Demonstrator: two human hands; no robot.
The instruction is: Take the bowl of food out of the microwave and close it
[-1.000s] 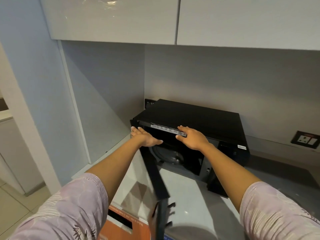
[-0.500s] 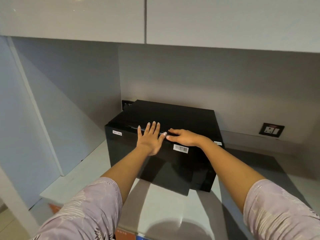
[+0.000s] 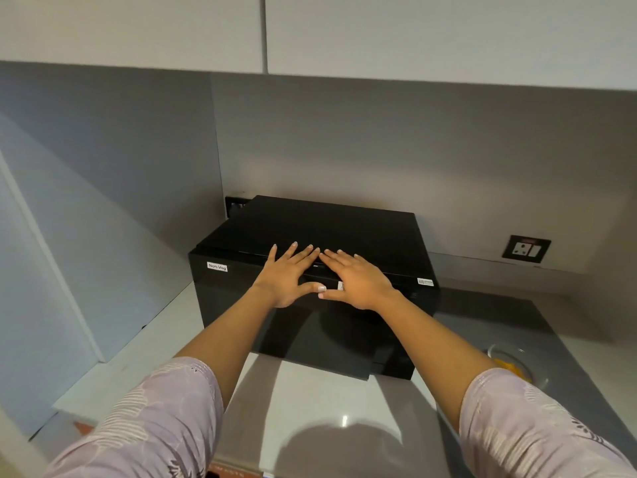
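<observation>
Two flat hands, left hand and right hand, fingers spread, press the shut black microwave.

Black microwave shut, glass bowl right on counter

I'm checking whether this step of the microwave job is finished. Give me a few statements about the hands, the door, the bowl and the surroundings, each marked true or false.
1. The black microwave oven has its door shut. True.
2. The left hand grips the clear glass bowl of yellow food. False: the bowl sits on the grey countertop to the right of the microwave, and no hand touches it.
3. Both hands lie flat on the upper front of the microwave, the right hand beside the left. True.
4. The white label on the door reads "Veg". False: it reads "Non-Veg".
5. A wall socket is to the microwave's right. True.
</observation>
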